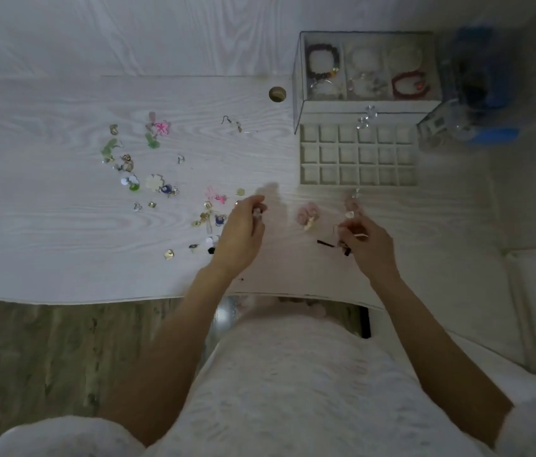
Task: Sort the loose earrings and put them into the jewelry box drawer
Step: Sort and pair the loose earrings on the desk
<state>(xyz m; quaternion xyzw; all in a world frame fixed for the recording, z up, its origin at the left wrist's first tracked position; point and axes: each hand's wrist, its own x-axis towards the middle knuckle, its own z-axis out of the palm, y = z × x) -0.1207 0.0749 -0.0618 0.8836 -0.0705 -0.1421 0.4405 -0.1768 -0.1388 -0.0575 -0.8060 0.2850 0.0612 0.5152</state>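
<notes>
Table (62, 225): white wood-grain top is carrying everything; the near edge is running just below both hands, so a fumbled piece is at risk of rolling off to the floor.
Jewelry box (299, 77): clear-walled, sitting far right; bracelets are lying in its upper tray.
Drawer (358, 159): pulled out toward the near side, its grid of small cells all looking empty; cells are tight, so a pair is likely to get split across cells or snag on a divider.
Loose earrings (158, 186): lying scattered left and centre, well apart from the drawer; several are touching, so hooks could be tangling and mates getting mismatched.
Pink flower earring (308, 215): resting between the hands, near the drawer's near edge.
Left hand (242, 230): fingers are curling narrow around something small and pale; what it is, cannot tell.
Right hand (367, 245): pinching a small pale piece, probably an earring; a thin hook could be slipping.
Hard to read: light is dim and blurring the small pieces; the blue object far right is smeared; dark bits by the right hand are unidentifiable.
</notes>
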